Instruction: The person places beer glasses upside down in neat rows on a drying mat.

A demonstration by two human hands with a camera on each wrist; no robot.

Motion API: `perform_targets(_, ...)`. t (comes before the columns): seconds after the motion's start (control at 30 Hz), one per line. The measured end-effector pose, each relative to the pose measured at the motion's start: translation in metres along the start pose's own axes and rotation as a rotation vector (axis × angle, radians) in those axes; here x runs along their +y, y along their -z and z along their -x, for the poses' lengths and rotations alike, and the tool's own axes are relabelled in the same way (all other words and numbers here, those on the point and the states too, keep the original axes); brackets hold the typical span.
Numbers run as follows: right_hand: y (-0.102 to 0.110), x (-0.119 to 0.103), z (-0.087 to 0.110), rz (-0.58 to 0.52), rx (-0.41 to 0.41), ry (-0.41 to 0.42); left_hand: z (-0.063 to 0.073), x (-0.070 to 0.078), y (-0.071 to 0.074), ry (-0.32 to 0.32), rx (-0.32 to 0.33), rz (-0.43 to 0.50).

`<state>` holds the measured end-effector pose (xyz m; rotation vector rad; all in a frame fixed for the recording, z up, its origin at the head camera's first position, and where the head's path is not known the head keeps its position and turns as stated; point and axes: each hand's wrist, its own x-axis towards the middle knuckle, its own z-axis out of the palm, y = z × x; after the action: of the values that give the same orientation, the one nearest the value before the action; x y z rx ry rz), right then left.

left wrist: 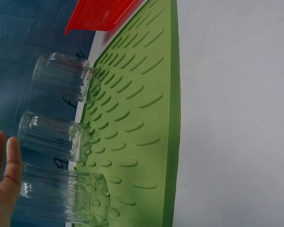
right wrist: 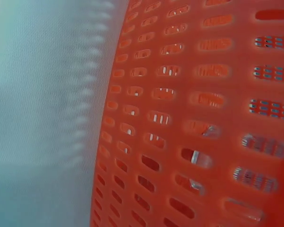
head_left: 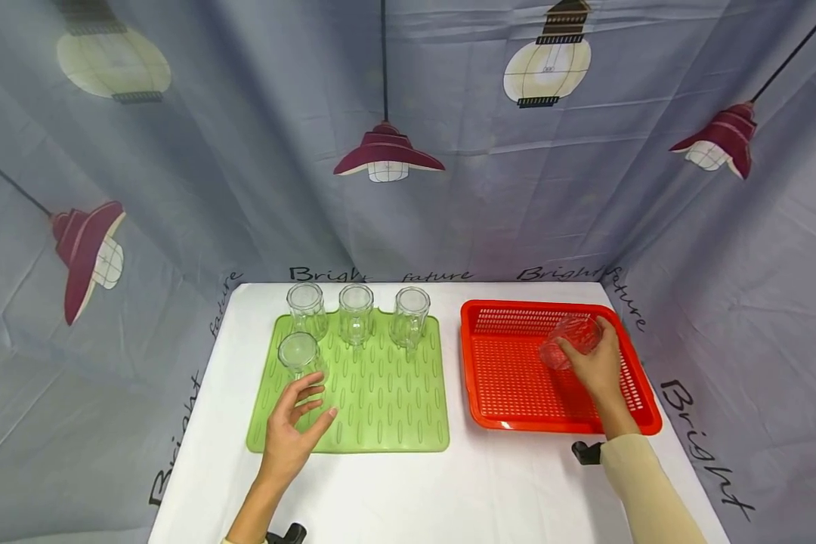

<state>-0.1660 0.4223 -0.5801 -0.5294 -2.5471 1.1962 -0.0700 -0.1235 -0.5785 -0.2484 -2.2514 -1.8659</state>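
Observation:
In the head view my right hand (head_left: 601,365) grips a clear glass mug (head_left: 563,344) inside the red plastic basket (head_left: 476,378), at its right part. The mug looks tilted. My left hand (head_left: 292,427) is over the left part of the green draining mat (head_left: 381,408), with its fingers apart and loosely bent. Just beyond its fingertips stands another glass mug (head_left: 298,350); whether they touch it I cannot tell. Three more mugs line the mat's back edge: a left one (head_left: 306,306), a middle one (head_left: 356,310) and a right one (head_left: 410,311).
Mat and basket lie side by side on a white table (head_left: 421,491). A grey curtain (head_left: 272,189) printed with lamps encloses the back and sides. In the right wrist view the slotted basket wall (right wrist: 180,113) covers much of the picture and hides the right hand.

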Motion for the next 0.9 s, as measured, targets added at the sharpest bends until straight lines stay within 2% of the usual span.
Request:
perform_targets(0.23,0.0003,-0.0007,0.0011,-0.013,-0.011,-0.102,0.0011,-0.0007,0.0007,0.003,0.007,-0.001)
perform_targets(0.57,0.0005,-0.0003,0.0013,0.018,-0.002,-0.138,0.0015,-0.0046,-0.0013,0.014,0.003,-0.011)
perform_targets(0.9,0.0007,-0.0036,0.0066,-0.016,0.013,-0.150,0.0016,-0.0071,-0.0017,0.009,0.008,-0.012)
